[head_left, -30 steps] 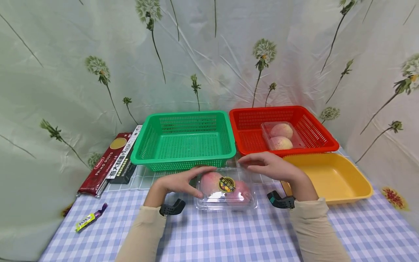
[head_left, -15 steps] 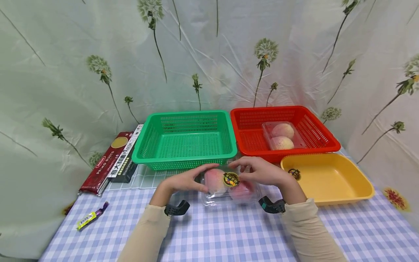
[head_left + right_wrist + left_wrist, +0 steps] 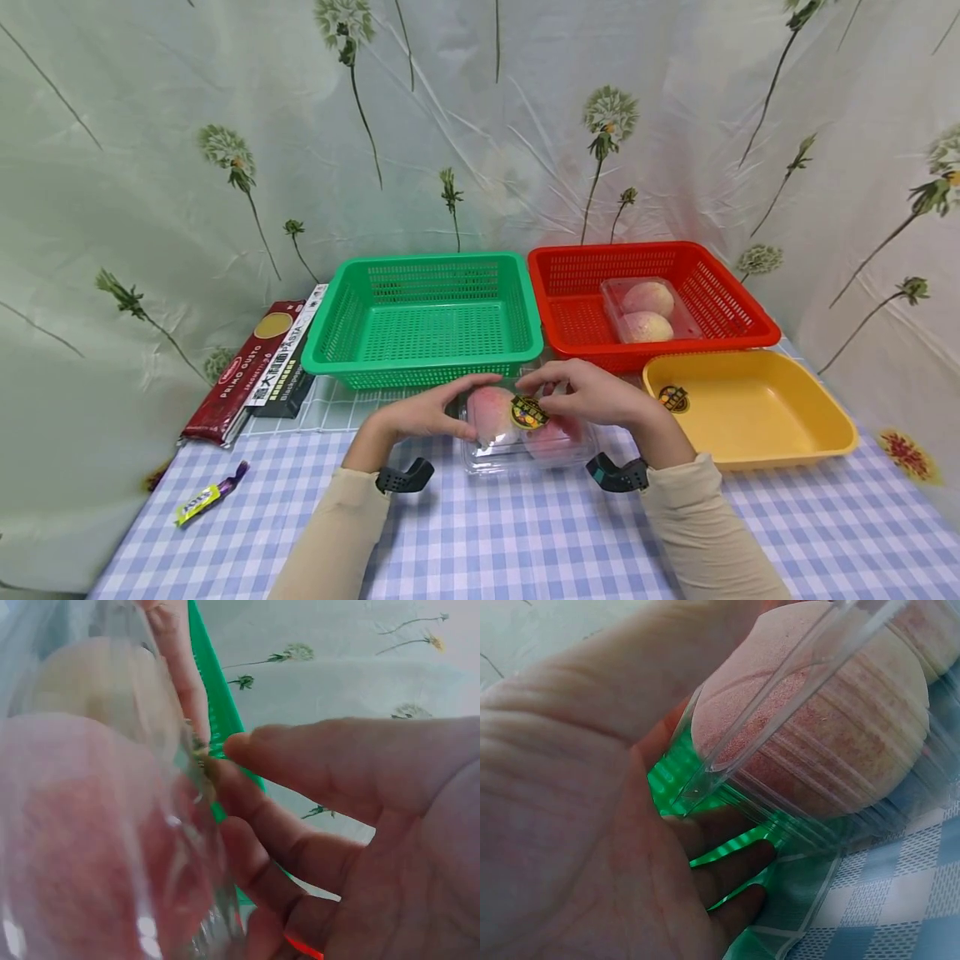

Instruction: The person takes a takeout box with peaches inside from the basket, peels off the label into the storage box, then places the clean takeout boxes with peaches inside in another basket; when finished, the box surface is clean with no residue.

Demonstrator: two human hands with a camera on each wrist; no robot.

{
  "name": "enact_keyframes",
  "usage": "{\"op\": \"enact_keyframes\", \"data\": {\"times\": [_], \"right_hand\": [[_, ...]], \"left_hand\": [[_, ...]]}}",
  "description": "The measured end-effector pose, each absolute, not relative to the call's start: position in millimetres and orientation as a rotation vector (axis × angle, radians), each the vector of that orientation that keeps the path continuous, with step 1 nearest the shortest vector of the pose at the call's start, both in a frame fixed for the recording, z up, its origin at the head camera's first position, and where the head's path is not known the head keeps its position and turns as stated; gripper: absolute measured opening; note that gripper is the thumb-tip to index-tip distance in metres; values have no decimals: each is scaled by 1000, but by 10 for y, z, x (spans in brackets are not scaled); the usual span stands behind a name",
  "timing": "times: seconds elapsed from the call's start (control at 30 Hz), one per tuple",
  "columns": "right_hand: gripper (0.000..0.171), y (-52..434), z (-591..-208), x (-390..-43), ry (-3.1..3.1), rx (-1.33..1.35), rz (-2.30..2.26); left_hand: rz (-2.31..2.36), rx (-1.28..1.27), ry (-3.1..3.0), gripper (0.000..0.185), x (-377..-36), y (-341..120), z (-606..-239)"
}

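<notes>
At lower centre of the head view, the left hand (image 3: 420,414) and right hand (image 3: 592,394) grip a clear clamshell of peaches (image 3: 525,425) from either side on the checked tablecloth (image 3: 495,533), fingers curled over its lid. Its round sticker (image 3: 528,412) seems printed, unreadable. At left, a red pasta pack (image 3: 240,375) reads "PRIMO GUSTO".

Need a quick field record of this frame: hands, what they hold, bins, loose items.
left hand: grips the left end of the clear peach box
right hand: grips the box's right side, fingers on its sticker
green basket: nothing in it
red basket: holds a second peach box
yellow tray: one sticker inside
loose items: pasta packs at left, candy wrapper near the table edge
</notes>
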State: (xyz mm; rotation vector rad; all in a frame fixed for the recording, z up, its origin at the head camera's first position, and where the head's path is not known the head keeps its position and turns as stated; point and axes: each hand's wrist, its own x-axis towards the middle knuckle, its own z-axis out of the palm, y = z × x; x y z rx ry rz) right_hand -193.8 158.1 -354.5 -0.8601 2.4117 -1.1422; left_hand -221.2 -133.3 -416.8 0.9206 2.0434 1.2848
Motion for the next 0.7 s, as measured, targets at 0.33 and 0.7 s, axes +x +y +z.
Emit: {"op": "enact_keyframes", "data": {"times": [0.33,0.7], "right_hand": [[16,1447,-3602,-1930,2531,-863,-1115],[10,1725,-3532,-1984,2243,-1000,-1278]], "left_hand": [[1299,904,2044,82,-2202,-1337,-4163],[1298,907,2043,85,-2215,-1330,-4167]]}}
